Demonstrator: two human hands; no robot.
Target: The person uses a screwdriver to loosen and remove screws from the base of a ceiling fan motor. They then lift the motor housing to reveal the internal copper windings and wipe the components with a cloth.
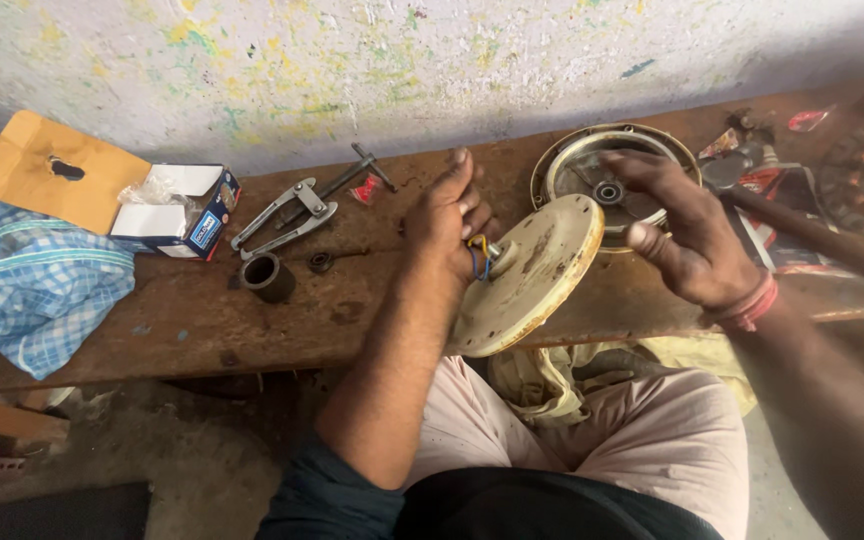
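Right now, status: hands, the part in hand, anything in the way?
Left hand grips cream round cover by its hub, coloured wires at the fingers. Right hand open, hovering beside it. Round housing on bench behind; nothing between.

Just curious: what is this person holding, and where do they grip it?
The left hand holds a cream round cover near its centre hub, where coloured wires emerge. The right hand is open, holding nothing.

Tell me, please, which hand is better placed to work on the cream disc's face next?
Probably the right hand: it hovers open beside the cream disc, while the left hand grips its hub and wires.
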